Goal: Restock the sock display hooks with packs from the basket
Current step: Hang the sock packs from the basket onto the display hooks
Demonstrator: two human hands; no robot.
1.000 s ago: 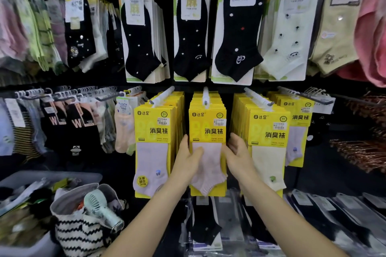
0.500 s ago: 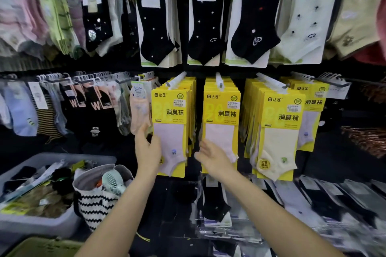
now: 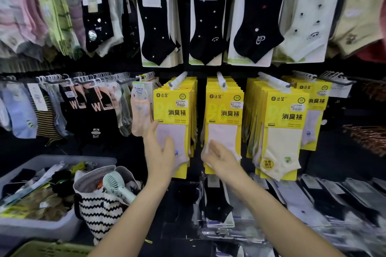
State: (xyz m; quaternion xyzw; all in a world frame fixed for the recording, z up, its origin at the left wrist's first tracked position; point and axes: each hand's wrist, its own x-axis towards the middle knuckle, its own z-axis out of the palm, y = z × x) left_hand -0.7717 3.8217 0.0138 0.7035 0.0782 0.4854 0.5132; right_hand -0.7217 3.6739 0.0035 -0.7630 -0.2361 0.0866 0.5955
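Observation:
Three rows of yellow sock packs hang from white hooks at mid height: a left stack [image 3: 173, 110], a middle stack [image 3: 224, 115] and a right stack [image 3: 284, 119]. My left hand [image 3: 159, 154] is open, its fingers straight against the lower part of the left stack's front pack. My right hand [image 3: 220, 157] is open too, palm turned left, in front of the bottom of the middle stack's front pack. Neither hand holds a pack. A green basket rim [image 3: 48, 249] shows at the bottom left corner.
A grey bin [image 3: 52, 227] of loose socks sits low on the left, beside a zigzag tote bag [image 3: 100, 213] with a small fan [image 3: 117, 186]. Black and cream socks hang on the upper row. Bagged black socks [image 3: 217, 206] lie flat below the yellow packs.
Both hands left the middle stack's front pack; my left hand moved over to the left stack and my right hand dropped lower. The camera view shifted slightly right and down.

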